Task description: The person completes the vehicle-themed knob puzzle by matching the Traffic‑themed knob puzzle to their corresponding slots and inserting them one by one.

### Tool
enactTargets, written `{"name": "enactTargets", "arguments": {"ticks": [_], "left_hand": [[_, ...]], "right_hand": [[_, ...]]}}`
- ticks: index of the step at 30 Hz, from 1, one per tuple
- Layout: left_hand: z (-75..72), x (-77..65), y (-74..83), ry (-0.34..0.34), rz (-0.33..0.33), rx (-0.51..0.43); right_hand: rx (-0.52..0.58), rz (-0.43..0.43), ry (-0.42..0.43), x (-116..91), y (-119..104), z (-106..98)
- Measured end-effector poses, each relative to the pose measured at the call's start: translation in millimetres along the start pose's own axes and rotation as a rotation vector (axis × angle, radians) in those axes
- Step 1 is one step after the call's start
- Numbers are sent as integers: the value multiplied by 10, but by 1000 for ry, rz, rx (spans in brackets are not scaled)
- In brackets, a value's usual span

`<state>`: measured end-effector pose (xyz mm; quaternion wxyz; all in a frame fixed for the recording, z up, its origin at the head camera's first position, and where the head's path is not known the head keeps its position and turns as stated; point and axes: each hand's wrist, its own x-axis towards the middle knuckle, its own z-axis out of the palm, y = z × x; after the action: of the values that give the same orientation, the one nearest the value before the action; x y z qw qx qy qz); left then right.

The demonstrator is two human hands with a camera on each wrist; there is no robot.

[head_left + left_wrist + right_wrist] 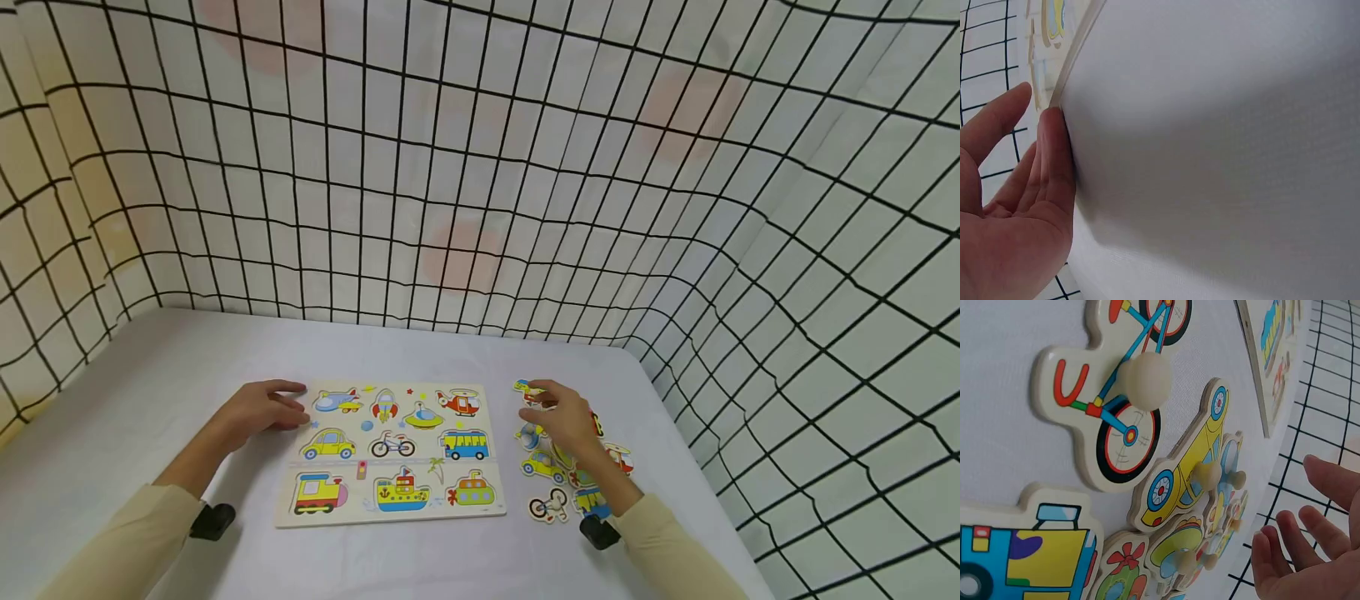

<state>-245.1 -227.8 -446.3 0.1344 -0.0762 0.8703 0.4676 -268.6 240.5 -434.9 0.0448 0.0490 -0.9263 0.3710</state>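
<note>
A wooden peg puzzle board (352,492) with printed vehicles lies flat on the white table. My left hand (258,410) is at its left edge, and in the left wrist view the fingers (1054,150) rest against that edge. My right hand (564,419) hovers above a cluster of loose knobbed pieces right of the board, fingers apart, holding nothing. Among these pieces, the bicycle piece (1124,425) and yellow car piece (1179,478) lie picture-up. A bus piece (1047,550) and a flying saucer piece (1175,550) are close by. Part of the cluster is hidden beneath the right hand.
A black grid net (450,175) hangs before white cloth behind the table and along both sides. The helicopter piece (619,457) lies at the cluster's right side. White tabletop (405,567) stretches in front of the board.
</note>
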Motion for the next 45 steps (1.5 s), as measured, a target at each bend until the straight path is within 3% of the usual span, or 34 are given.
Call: {"name": "enactTargets", "arguments": {"ticks": [11,17,22,29,45], "left_hand": [[30,53,5,35,28,28],[35,86,18,44,10,5],[13,120,-29,38,-5,-15],[6,143,-114,35,-9,-76],[35,180,-226,40,-29,-106]], "right_hand": [[-28,84,-16,29,132,-51],[-19,118,-82,48,200,-74],[-28,107,-121,36,221,-73],[-33,75,-131,45,241,-68],[-91,72,-127,9,271,-16]]}}
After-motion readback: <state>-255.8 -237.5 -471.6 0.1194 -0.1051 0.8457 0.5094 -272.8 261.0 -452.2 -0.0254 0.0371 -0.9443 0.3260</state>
